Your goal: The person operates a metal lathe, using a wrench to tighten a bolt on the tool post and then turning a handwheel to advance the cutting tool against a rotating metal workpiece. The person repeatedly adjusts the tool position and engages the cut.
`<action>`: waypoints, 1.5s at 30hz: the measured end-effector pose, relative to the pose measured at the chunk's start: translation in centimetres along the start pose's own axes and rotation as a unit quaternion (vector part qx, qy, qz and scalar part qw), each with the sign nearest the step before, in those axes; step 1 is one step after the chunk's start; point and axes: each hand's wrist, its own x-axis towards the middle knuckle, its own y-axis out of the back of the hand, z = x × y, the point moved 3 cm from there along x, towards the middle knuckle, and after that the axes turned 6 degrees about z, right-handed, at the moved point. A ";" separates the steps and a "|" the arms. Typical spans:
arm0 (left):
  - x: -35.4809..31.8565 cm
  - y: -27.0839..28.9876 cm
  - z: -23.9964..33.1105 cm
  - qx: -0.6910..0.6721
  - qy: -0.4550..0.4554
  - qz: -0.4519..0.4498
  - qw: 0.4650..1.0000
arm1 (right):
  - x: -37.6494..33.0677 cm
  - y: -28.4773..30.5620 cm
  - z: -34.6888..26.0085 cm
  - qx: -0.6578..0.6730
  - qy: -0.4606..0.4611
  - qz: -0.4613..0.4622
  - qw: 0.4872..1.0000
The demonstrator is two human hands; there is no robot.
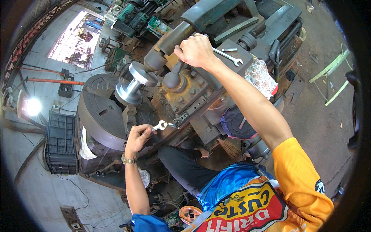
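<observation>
My left hand (138,140) is closed around a wrench (160,125), whose shiny head sits near a boring-type tool shank (174,123) at the tool post's near side. I cannot tell whether the two touch. Above the rusty square tool post (183,91), my right hand (196,51) grips the upper end of a lever handle (178,67) that rises from a dark round hub (172,80). A silver spool-shaped workpiece (134,86) is held between the big lathe chuck (101,116) and the tailstock (156,58).
Another open-ended wrench (232,58) lies on the carriage beside a crumpled patterned cloth (262,77). A dark round stool (237,125) stands close on my right. Black crates (61,141) and a glowing lamp (33,106) are at left. A broom (229,149) lies below the machine.
</observation>
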 end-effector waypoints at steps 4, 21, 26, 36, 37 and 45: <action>1.2 0.6 -0.3 -0.005 -0.001 -0.040 0.999 | 0.0 0.0 0.0 -0.002 0.007 0.010 1.000; 5.6 1.5 -0.7 0.004 -0.053 -0.171 0.984 | -0.1 -0.4 0.2 -0.009 0.027 0.066 0.997; 5.9 1.3 -0.7 0.006 -0.088 -0.181 0.979 | -0.1 -0.4 0.1 -0.029 0.030 0.072 0.997; 3.3 0.6 -0.2 0.089 -0.034 -0.080 0.992 | -0.1 -0.5 0.2 -0.001 0.022 0.061 0.998; 3.2 0.5 -0.1 0.083 -0.041 -0.074 0.993 | -0.1 -0.5 0.2 0.000 0.024 0.063 0.998; 1.2 -0.7 0.4 0.094 -0.012 0.012 0.995 | 0.0 -0.1 0.3 0.005 0.027 0.055 0.998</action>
